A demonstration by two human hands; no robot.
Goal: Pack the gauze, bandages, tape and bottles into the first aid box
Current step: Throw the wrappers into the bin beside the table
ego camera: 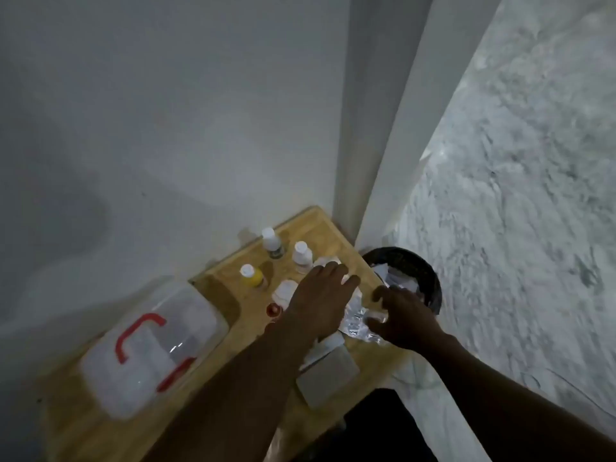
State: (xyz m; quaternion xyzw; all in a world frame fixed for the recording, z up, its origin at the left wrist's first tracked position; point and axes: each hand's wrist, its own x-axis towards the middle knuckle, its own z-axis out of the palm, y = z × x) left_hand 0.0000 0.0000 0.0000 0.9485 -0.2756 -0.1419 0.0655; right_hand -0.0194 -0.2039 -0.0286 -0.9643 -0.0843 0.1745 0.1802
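While the first aid box sits shut at the left end of a wooden desk, red handle up, a person sorts loose supplies crowded toward the desk's far right corner. The left hand reaches across them with its grip released, fingers spread flat over a white roll, likely steadying the pile. The right hand has its grip clenched on a crinkled silvery packet at the desk's right edge. Two white-capped bottles and a yellow bottle stand upright near the wall, apart from one another, probably set there out of the way of the softer goods. A second white roll and a small red-capped item lie just beside the left wrist; flat grey packs lie partly under the forearm. A black bin stands just off the right edge, so anything nudged that way could drop in. Bare desk separates pile from box, whose lid must open first.
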